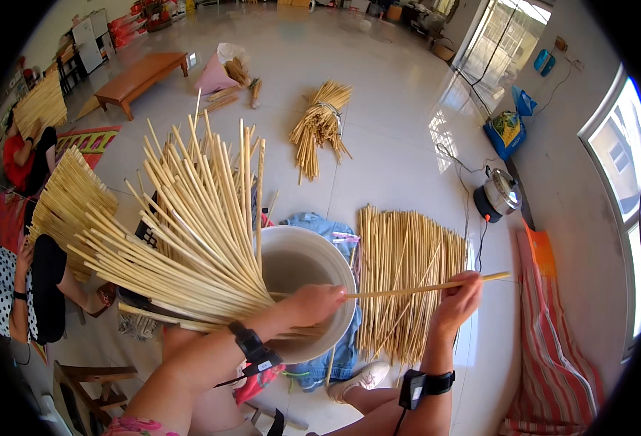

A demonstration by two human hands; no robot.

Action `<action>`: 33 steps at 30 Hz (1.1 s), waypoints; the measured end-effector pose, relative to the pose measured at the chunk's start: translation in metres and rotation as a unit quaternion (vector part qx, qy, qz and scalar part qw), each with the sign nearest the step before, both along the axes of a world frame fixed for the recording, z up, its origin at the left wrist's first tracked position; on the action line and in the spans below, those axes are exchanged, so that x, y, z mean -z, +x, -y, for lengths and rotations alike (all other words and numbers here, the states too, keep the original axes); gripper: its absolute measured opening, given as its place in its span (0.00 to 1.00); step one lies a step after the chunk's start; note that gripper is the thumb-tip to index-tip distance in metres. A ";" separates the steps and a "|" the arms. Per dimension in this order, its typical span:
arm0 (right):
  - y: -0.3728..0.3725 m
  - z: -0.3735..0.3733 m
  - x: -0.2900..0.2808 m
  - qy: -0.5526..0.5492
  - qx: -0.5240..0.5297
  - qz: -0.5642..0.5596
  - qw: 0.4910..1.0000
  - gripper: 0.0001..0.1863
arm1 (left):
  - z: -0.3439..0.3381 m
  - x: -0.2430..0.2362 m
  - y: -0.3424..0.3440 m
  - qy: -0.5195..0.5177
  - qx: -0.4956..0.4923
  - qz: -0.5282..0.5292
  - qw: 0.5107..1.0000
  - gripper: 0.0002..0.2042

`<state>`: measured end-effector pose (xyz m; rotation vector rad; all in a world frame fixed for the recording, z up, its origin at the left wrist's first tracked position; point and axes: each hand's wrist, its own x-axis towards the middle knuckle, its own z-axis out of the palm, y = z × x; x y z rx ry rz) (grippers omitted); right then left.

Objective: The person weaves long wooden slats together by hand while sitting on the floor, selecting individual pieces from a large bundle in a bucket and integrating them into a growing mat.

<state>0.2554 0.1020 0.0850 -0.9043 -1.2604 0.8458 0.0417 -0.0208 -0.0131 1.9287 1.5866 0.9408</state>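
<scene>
- Stalk stretched between two hands, from bucket edge across floor pile.
- Left hand: fingers closed on stalk, above the pale bucket.
- Right hand: gripping stalk near its right end.
- Fanned stalks lean leftward out of bucket.
- Floor pile lies right of it.

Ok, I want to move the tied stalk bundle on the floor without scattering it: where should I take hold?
Probably grip the bundle around its tied middle, coming from above: the binding gathers it there, while the ends splay out, and nothing lies over it.
</scene>
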 end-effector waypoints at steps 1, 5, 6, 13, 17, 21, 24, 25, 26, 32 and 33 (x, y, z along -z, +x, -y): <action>0.011 -0.007 -0.004 -0.010 0.032 -0.022 0.999 0.20 | -0.001 -0.001 -0.003 -0.023 0.008 -0.011 1.000 0.07; 0.037 -0.016 -0.022 -0.024 0.122 -0.035 0.992 0.21 | 0.003 0.002 -0.014 -0.017 0.018 -0.026 0.999 0.08; 0.039 -0.017 -0.020 -0.023 0.122 -0.031 0.992 0.21 | 0.003 0.006 -0.015 -0.029 0.015 -0.035 0.999 0.08; 0.099 -0.041 -0.022 -0.031 0.223 -0.081 0.971 0.18 | 0.006 0.023 -0.044 -0.048 0.003 -0.134 0.990 0.07; 0.109 -0.047 -0.013 -0.024 0.277 -0.049 0.959 0.18 | 0.013 0.031 -0.064 -0.070 -0.065 -0.213 0.972 0.05; 0.119 -0.044 -0.020 -0.055 0.297 -0.078 0.950 0.18 | 0.016 0.022 -0.075 -0.118 -0.171 -0.245 0.947 0.05; 0.121 -0.046 -0.022 -0.053 0.328 -0.105 0.937 0.18 | 0.017 0.014 -0.083 -0.195 -0.201 -0.227 0.933 0.10; 0.118 -0.045 -0.021 -0.060 0.326 -0.099 0.938 0.17 | 0.020 0.012 -0.081 -0.109 -0.216 -0.219 0.945 0.15; 0.120 -0.046 -0.020 -0.054 0.323 -0.103 0.939 0.16 | 0.020 0.012 -0.072 -0.022 -0.230 -0.211 0.950 0.19; 0.110 -0.046 -0.020 -0.051 0.309 -0.118 0.942 0.18 | 0.008 -0.047 -0.028 0.113 -0.180 -0.218 0.953 0.36; 0.107 -0.044 -0.022 -0.050 0.310 -0.118 0.942 0.18 | 0.002 -0.047 -0.023 0.127 -0.173 -0.219 0.952 0.35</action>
